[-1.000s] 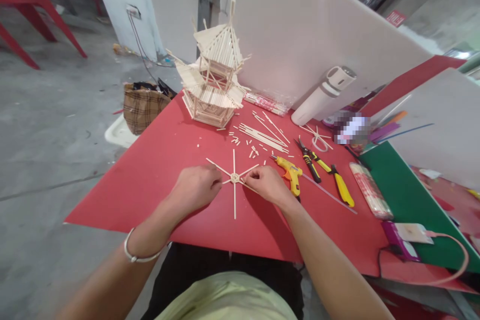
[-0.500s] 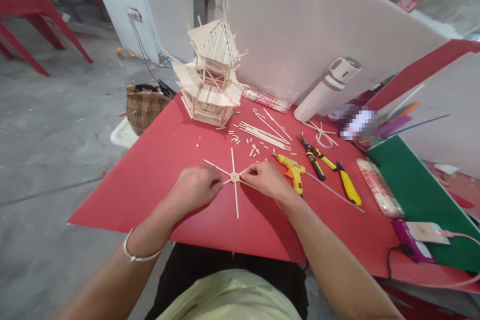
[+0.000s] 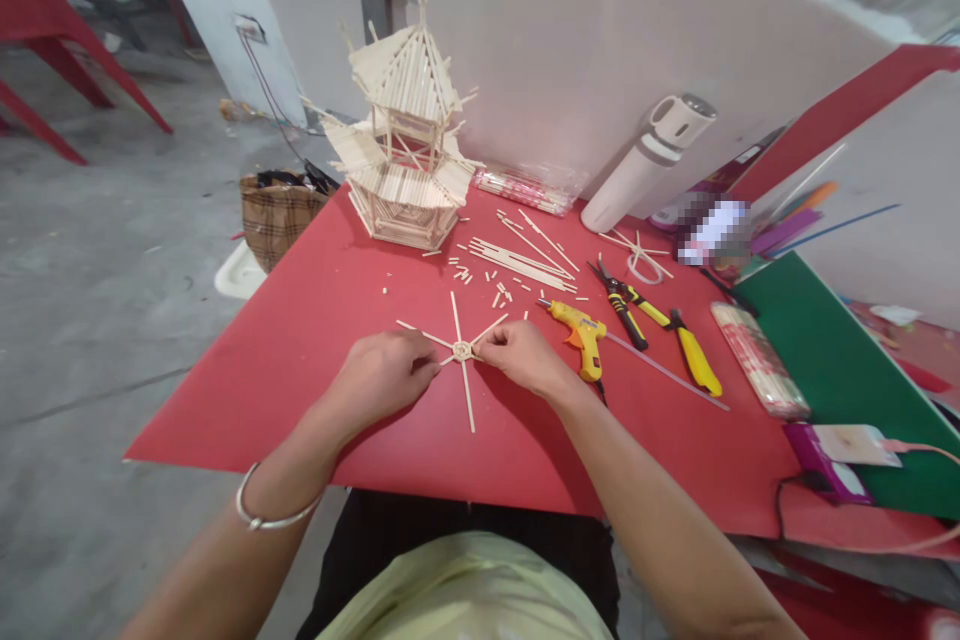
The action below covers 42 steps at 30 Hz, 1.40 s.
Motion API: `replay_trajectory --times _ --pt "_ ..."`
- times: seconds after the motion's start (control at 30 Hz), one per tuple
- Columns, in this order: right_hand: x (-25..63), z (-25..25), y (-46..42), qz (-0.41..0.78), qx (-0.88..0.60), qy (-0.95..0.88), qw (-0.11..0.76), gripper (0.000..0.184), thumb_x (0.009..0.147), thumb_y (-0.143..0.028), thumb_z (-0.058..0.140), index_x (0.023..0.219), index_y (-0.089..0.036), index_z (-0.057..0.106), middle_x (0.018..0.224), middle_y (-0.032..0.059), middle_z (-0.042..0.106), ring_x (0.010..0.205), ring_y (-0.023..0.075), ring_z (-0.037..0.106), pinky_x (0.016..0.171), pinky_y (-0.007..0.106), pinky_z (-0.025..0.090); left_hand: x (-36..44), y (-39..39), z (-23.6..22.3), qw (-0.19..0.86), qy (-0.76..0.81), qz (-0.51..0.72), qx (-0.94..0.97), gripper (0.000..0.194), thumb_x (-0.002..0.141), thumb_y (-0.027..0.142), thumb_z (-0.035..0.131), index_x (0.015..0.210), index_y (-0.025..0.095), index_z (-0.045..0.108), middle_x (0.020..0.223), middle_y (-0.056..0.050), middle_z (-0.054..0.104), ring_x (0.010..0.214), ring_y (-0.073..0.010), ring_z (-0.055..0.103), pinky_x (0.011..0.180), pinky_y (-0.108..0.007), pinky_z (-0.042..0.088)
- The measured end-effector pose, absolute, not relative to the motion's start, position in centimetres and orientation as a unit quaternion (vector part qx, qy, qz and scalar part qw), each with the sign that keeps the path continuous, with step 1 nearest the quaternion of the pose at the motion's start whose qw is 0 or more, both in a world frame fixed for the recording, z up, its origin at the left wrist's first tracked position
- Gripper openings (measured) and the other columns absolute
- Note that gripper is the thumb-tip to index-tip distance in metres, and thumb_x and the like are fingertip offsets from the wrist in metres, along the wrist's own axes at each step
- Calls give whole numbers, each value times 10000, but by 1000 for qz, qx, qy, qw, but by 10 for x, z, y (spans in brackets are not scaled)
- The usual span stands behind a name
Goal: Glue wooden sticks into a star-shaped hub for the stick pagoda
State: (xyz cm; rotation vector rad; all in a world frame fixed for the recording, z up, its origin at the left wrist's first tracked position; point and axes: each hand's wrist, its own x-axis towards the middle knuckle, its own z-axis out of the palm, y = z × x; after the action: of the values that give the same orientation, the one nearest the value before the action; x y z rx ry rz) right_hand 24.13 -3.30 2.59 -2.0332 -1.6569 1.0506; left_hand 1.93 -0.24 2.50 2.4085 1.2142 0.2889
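Note:
A star-shaped frame of thin wooden sticks (image 3: 462, 351) lies flat on the red table, its spokes running out from a small ringed hub. My left hand (image 3: 386, 372) is closed in a pinch at the frame's lower-left spoke. From the other side, my right hand (image 3: 519, 356) pinches close against the hub's right edge; whatever sits between those fingertips is too small to make out, and the hand covers the lower-right spoke. Short cut stick pieces (image 3: 501, 295) and longer loose sticks (image 3: 523, 265) are scattered beyond the frame. A yellow hot glue gun (image 3: 581, 332) rests right of my right hand.
A stick-built pagoda model (image 3: 405, 135) stands at the back left. Black-and-yellow pliers (image 3: 626, 315), a yellow-handled cutter (image 3: 696, 357), a white bottle (image 3: 649, 165) and a pack of sticks (image 3: 759, 360) lie or stand rightward. A green board (image 3: 847, 390) borders the far right.
The view has shifted slightly, so most things sit a little further left and higher. Both hands stay at the star frame, with the right fingertips still close by the hub.

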Motion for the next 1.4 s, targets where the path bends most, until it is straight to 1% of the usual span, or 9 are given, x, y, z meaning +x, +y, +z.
replay_trajectory --times 0.33,0.43,0.7,1.0,1.17,1.4 --pt "239 25 -34 373 -713 -573 157 284 762 -429 569 602 -195 589 552 -46 388 562 97 312 538 252 216 19 -2 26 224 439 100 864 228 887 270 514 783 213 709 851 -44 737 770 -188 660 644 -280 407" --pt "238 27 -34 372 -715 -572 152 276 764 -424 567 616 -194 598 555 -44 397 569 99 325 538 250 222 19 -2 26 222 437 104 865 225 885 264 517 773 213 706 848 -45 737 771 -189 660 642 -280 404" --pt "239 31 -35 374 -714 -574 143 299 766 -435 551 586 -197 545 557 -43 384 563 96 309 530 251 207 19 -3 26 221 437 108 865 218 882 268 518 781 215 704 858 -51 743 768 -194 656 624 -273 388" --pt "239 30 -35 375 -711 -577 142 320 769 -411 547 543 -210 444 534 -46 298 552 100 255 523 263 182 19 -3 25 223 438 110 864 219 880 269 522 787 217 713 865 -49 745 768 -187 658 624 -266 389" --pt "239 31 -35 380 -707 -578 146 307 762 -394 545 536 -208 449 533 -48 291 548 98 245 523 265 178 19 -4 27 219 438 107 865 220 880 266 519 778 218 707 862 -49 746 769 -188 656 615 -261 384" --pt "239 29 -33 386 -707 -574 146 298 759 -433 570 577 -198 540 543 -46 359 552 96 298 528 261 190 20 -4 27 216 434 113 867 213 875 259 529 773 214 711 845 -48 743 760 -187 653 618 -261 384"
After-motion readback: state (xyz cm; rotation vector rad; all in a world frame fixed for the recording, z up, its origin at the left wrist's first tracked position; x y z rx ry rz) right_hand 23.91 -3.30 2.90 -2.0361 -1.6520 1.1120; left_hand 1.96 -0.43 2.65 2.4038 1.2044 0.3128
